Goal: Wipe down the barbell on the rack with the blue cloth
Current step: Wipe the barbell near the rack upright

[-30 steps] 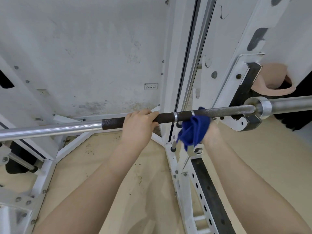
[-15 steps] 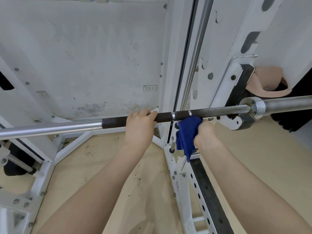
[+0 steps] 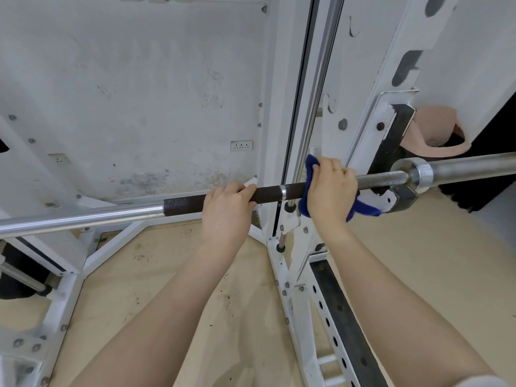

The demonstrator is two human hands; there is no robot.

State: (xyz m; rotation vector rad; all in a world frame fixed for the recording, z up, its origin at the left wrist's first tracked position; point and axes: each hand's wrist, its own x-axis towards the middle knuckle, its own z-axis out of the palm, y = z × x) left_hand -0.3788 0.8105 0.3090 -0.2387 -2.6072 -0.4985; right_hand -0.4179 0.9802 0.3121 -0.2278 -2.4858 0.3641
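Scuffed white wall at the far side, a socket plate low on it; pale wooden floor below, marked with dark specks. White rack fills the middle and right of my view, with a perforated upright running toward the near right.

Bar crosses the scene left to right, resting in the rack's black hook on the right. Bare steel on the left stretch, a dark knurled section in the middle, steel again past the hook, where a collar sits.

Left hand grips the knurled section from above, fingers curled over the bar, thumb end pointing right. I note it sits just left of a bright ring on the bar.

Right hand is wrapped over the bar just right of that ring, holding the cloth against the bar. A ring shows on one finger. Blue cloth shows at the left edge of the hand, bunched above and below the bar, and a tail of it hangs out under the palm on the right side, near the hook. The two hands are near each other but apart.

Tan curved object behind the hook, far right; I cannot tell what it is.
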